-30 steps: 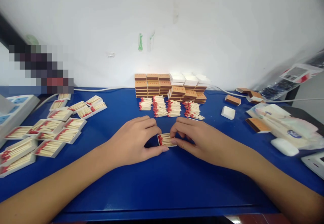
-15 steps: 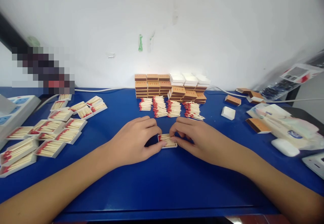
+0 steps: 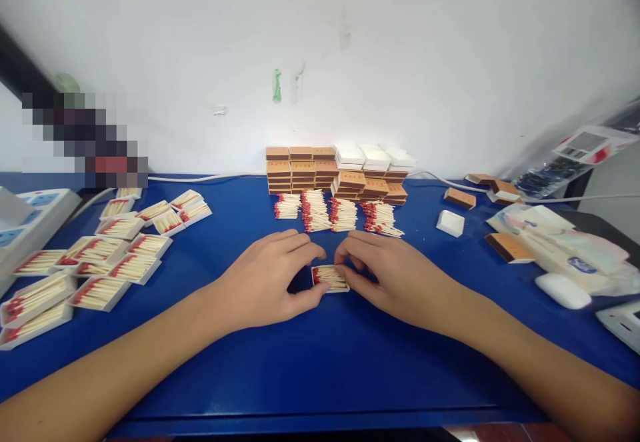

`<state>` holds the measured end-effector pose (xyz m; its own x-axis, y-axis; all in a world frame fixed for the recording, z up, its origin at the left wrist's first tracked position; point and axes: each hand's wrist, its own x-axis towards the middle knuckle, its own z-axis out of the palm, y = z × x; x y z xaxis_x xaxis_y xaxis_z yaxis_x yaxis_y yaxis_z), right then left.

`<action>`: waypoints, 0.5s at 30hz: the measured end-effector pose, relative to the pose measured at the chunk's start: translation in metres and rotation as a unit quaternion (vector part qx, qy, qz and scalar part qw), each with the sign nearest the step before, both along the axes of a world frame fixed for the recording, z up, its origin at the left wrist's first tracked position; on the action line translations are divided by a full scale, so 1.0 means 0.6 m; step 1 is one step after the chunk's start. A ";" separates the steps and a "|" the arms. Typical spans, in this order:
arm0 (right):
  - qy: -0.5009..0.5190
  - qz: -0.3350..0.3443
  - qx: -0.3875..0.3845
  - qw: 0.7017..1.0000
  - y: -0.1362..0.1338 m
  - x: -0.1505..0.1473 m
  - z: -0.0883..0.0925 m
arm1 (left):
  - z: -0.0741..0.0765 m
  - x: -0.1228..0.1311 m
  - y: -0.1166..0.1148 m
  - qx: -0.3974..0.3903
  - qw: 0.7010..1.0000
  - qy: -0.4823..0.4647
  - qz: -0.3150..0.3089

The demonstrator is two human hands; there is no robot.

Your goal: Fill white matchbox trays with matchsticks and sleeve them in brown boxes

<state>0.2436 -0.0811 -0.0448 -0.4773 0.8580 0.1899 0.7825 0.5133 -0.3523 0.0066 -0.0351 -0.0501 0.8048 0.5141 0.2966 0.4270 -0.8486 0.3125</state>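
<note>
A small white matchbox tray (image 3: 338,289) filled with red-headed matches (image 3: 327,275) lies on the blue table between my hands. My left hand (image 3: 273,279) straddles its left end, thumb at the near edge and curled index finger by the far edge. At the right end, my right hand (image 3: 385,272) has its thumb and fingertips closed over the tray and match ends; its fingers hide that end. Just beyond are several bundles of loose matches (image 3: 316,212), heads to the left. Behind these, brown matchboxes (image 3: 303,169) stand stacked against the wall, some topped with white trays (image 3: 375,157).
Several filled match trays (image 3: 103,292) spread over the left side, near a white power strip (image 3: 50,229). To the right lie an upturned white tray (image 3: 451,223), loose brown matchboxes (image 3: 460,198), a plastic packet (image 3: 575,255) and a white rounded object (image 3: 563,291). A cable (image 3: 210,177) runs along the wall.
My left index finger has stretched slightly to the right and away from me along the tray's far side. My left thumb has drawn back a little. The right hand is nearly still.
</note>
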 end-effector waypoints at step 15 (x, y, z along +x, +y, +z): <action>0.020 0.049 -0.038 0.998 -0.004 0.006 0.007 | -0.005 -0.006 0.000 0.007 0.998 -0.036 -0.049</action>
<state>0.2473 -0.0833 -0.0405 -0.5536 0.8198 0.1464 0.7137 0.5576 -0.4239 0.0031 -0.0351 -0.0532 0.8272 0.4300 0.3618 0.3197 -0.8895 0.3265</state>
